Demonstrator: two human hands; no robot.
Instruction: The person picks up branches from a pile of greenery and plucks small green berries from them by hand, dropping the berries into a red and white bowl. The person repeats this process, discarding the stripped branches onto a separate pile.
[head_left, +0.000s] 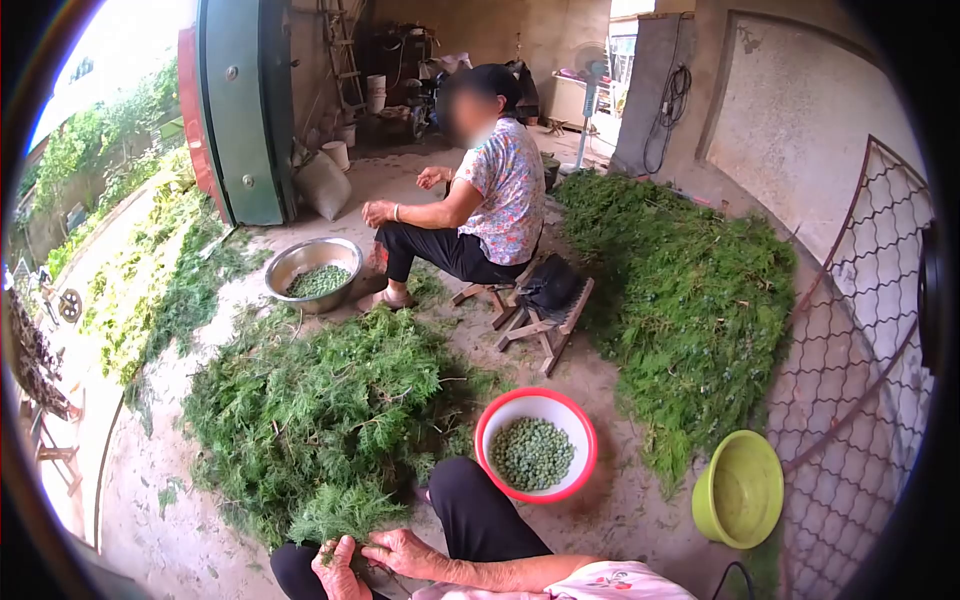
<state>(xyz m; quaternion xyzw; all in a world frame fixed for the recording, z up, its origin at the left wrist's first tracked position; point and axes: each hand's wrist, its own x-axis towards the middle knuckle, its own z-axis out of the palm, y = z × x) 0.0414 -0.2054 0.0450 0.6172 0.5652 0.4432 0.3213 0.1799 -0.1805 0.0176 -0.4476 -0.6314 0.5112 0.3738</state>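
Observation:
My left hand (340, 571) is closed around a feathery evergreen sprig (345, 513), its thumb pointing up. Close beside it, my right hand (405, 554) has its fingers pinched together at the near end of the sprig; what lies between those fingertips is too small to make out. Both hands are above my lap. A big pile of cut evergreen branches (310, 400) lies just beyond them. Right of my knee stands a white basin with a red rim (590, 440), holding many small round green cones or berries (532, 454).
Ahead, another person (500, 190) sits on a low wooden stool beside a metal bowl (283, 262) of green pieces. A second branch heap (690, 300) lies at right. A yellow-green basin (712, 500) and a wire mesh panel (850, 400) stand at far right.

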